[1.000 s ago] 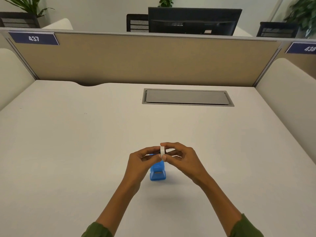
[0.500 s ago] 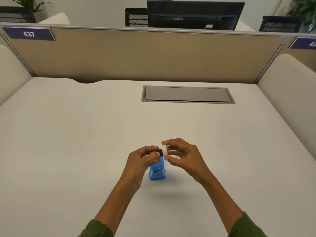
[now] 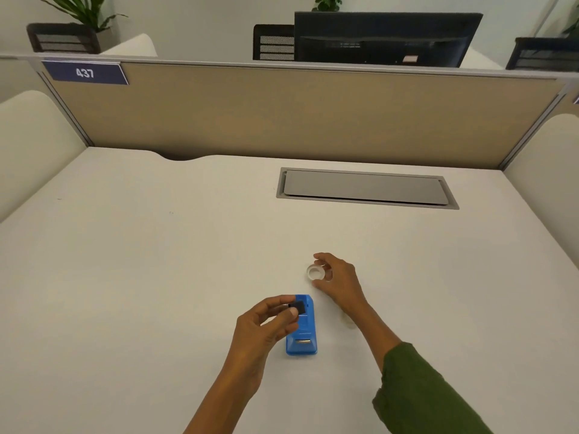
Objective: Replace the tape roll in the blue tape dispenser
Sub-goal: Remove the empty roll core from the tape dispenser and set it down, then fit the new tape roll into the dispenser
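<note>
Moved since half a second ago: right hand [image 3: 336, 278] has left the dispenser and gone out over the counter [image 3: 156, 261], taking the white tape roll [image 3: 315, 272] with it; hands formerly together, now apart.

Item 1. Blue tape dispenser [image 3: 302, 335]: upright on the counter, near edge, roll bay apparently vacant.
Item 2. Tape roll: lying flat or nearly so beyond and right of the dispenser, right hand's loosely curled fingertips around it; whether gripped or just released cannot be told.
Item 3. Small dark core piece [image 3: 297, 307]: pinched between thumb and fingers of the left hand [image 3: 269, 324], held just over the dispenser's top.

Step in hand, as judged: old roll removed and being set aside. Next move calls for a fresh roll threaded onto the core, then seated in the bay.
</note>
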Tool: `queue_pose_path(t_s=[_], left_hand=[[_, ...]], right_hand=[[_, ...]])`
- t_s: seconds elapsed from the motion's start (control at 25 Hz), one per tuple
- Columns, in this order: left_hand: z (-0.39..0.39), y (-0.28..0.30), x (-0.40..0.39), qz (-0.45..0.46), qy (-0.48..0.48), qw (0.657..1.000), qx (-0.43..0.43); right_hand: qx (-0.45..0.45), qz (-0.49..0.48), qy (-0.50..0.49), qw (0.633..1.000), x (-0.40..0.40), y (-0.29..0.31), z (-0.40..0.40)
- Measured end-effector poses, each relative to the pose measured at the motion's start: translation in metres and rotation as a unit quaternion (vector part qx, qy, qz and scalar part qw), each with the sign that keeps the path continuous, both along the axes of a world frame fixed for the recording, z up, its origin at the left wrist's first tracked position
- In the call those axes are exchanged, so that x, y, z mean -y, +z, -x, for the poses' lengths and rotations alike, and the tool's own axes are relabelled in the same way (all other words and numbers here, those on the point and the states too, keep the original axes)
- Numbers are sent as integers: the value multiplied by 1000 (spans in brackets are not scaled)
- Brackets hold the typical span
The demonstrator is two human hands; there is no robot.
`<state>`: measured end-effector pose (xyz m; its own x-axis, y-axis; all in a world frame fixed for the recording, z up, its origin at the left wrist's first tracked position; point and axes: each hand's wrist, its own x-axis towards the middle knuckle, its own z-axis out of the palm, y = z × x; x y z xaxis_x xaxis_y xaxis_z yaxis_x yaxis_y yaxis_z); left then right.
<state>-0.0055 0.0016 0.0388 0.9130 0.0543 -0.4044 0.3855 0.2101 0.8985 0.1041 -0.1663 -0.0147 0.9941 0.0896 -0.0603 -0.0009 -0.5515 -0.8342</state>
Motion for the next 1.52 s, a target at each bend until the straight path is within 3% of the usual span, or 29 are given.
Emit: queue_pose_path(t_s=[0.08,0.2,0.32,0.4,0.52,0.6,0.68,0.8,0.92,1.32,1.52], left_hand=[[3,1,1,1,-8,1000,3],[0,-2,6,-6,-18,1000,-2],[-2,1,0,9,-8,1000,6],[-3,3,-3,16,-2,1000,12],[-1,4,2,1,-12,1000,3],[4,8,6,-15,-31,999,3],[9,12,8,-25,-46,999,7],[15,17,12,-25,-42,999,9],[17,20,16,-24,-35,999,10],[25,39,24,38,-46,998,21],[27,43,28,5,-46,999,6]], right_hand=[[0,20,7,1000,0,-3,0],[-26,-33,-1,999,15,-4,1],[-21,-79,-104,991,40,2,13],[-30,23,-118,992,54,5,25],[-78,209,-38,974,57,2,54],[-77,232,-2,970,50,-2,68],[-65,184,-7,981,48,0,76],[-70,-30,-33,997,50,19,87],[-72,-198,21,977,48,44,102],[-19,-308,34,951,38,82,127],[-27,-327,63,942,36,86,127]])
